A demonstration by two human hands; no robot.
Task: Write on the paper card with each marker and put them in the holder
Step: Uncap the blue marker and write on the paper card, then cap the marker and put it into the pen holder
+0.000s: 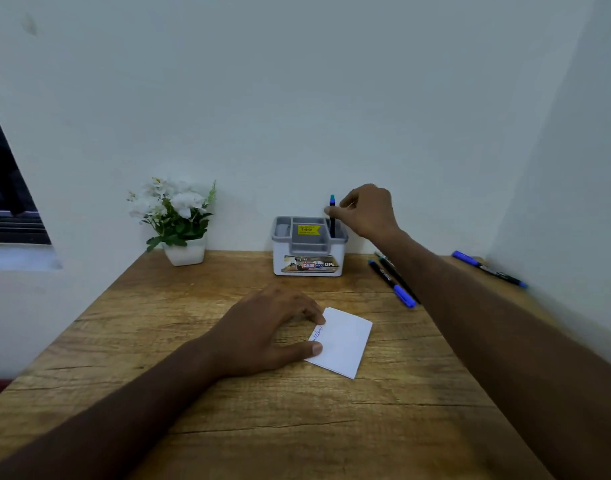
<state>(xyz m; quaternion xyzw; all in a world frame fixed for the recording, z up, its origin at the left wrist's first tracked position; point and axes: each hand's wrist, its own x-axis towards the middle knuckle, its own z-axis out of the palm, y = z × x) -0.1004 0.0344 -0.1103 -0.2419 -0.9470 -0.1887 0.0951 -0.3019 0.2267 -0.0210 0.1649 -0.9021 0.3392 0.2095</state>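
Left hand [262, 327] presses flat fingers on the card [342, 341] on the table [193, 393], while the right hand [364, 211] pinches a marker [332, 216] standing upright in the holder's [309, 245] right compartment.

marker [332, 216]: lower end hidden inside holder [309, 268] | card [345, 341]: handwriting too small to read

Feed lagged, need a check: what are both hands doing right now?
Left hand: open, fingers pressing the card to the table.
Right hand: pinching the marker standing in the holder.
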